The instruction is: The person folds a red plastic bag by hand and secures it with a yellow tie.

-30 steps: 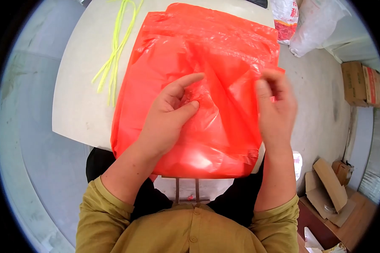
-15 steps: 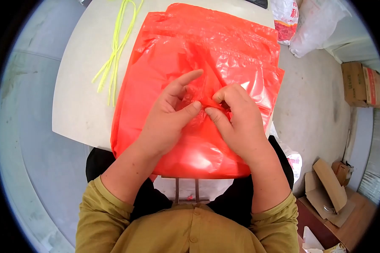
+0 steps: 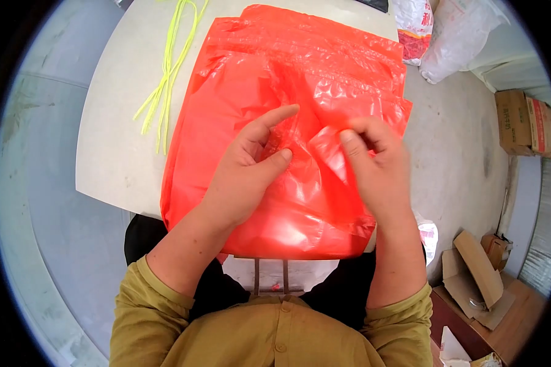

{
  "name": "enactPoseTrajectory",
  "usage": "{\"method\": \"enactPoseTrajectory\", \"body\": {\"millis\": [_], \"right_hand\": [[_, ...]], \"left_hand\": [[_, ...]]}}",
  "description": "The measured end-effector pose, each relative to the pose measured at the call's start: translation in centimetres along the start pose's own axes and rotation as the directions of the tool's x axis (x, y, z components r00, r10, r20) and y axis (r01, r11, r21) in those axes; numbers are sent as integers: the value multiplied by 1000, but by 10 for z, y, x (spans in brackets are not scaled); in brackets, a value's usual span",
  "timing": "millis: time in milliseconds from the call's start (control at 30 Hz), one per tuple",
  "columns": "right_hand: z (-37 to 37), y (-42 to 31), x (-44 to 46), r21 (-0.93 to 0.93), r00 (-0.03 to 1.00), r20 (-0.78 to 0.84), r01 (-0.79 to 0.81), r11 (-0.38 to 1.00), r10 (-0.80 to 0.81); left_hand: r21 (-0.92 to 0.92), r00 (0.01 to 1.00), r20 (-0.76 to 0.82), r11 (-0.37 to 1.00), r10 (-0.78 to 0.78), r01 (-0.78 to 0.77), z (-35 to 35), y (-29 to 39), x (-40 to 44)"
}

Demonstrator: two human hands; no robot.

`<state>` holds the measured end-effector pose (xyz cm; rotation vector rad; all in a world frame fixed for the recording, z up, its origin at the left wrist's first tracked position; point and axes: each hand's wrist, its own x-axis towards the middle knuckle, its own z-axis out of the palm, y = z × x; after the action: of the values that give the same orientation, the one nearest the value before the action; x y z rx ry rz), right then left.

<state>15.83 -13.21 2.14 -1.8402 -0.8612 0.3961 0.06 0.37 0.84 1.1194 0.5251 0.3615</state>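
Note:
Red plastic bags (image 3: pixel 226 85) lie in a flat stack on the pale table (image 3: pixel 122 140), their surface creased in the middle. On the stack rests my left hand (image 3: pixel 245 159), its index finger stretched out and its thumb apart from it, with the other fingers curled over the plastic. My right hand (image 3: pixel 379 165) pinches a fold of the red plastic between thumb and index finger, pulling it up to the right of my left hand.
Yellow-green strings (image 3: pixel 168 73) lie on the table at the left. White sacks (image 3: pixel 456 43) stand on the floor beyond the right edge. Cardboard boxes (image 3: pixel 514 122) are at the far right, and an opened carton (image 3: pixel 471 281) sits lower right.
My right hand came in from the right to the middle of the bags, pinched the plastic beside my left hand, then drew it back rightward. My left hand has hardly moved.

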Motion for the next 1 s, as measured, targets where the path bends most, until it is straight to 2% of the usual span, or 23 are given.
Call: {"method": "enactPoseTrajectory", "body": {"millis": [33,133,167,233,300,367,433,500,533,600,633,700,733,767,833,867,900,967,1000], "right_hand": [[-8,-6,3,-4,998,-36,-49,999,49],[-15,-2,8,39,940,-313,156,987,-136],[-16,-6,6,52,910,-348,258,965,-224],[-18,-14,-2,101,932,-160,344,933,-326],[-20,-30,-13,296,935,123,285,912,-332],[-18,-54,-22,551,832,376,154,820,-408],[-14,-71,-29,769,657,488,-12,639,-575],[-2,-81,-43,892,567,428,-139,430,-704],[8,-86,-55,940,581,322,-105,323,-747],[12,-91,-66,976,598,206,-66,209,-774],[11,-93,-69,977,605,200,-64,204,-771],[4,-89,-61,941,611,331,-152,303,-720],[-8,-79,-42,885,593,459,-239,400,-661],[-13,-72,-32,839,630,525,-270,472,-572],[-15,-60,-32,687,861,451,-168,707,-234],[-16,-51,-29,540,931,360,-159,826,-57],[-17,-44,-22,382,946,314,-207,901,84],[-16,-38,-14,34,951,310,-31,999,19],[-15,-36,-12,-144,948,317,63,988,-14]], "left_hand": [[-5,1000,-9,1000,-9,9,0,-1,1],[-16,999,-12,999,-35,35,-1,1,0],[-19,999,-9,999,-44,43,-1,1,0],[-29,999,-6,999,-43,43,-3,0,0],[-37,999,-15,998,-44,44,-4,-1,1],[-46,998,-30,998,-48,47,-4,0,1],[-61,995,-40,994,-96,93,-4,0,1],[-51,996,-55,996,-73,70,-5,-1,2],[-34,997,-65,999,-31,29,-5,-4,3],[-21,998,-63,1000,-6,5,-4,-6,4],[-26,998,-54,999,-23,22,-4,-6,4],[-37,997,-49,998,-54,52,-4,-6,3],[-44,997,-53,997,-63,61,-3,-4,3],[-50,996,-58,996,-73,70,-3,-3,3],[-70,998,-32,996,-57,55,-3,-3,3],[-80,999,-20,996,-50,48,-3,-3,3],[-64,999,-32,997,-37,35,-3,-3,3],[-31,998,-56,999,-10,9,-2,-4,3],[-22,999,-50,1000,-23,22,-3,-4,3]]}}
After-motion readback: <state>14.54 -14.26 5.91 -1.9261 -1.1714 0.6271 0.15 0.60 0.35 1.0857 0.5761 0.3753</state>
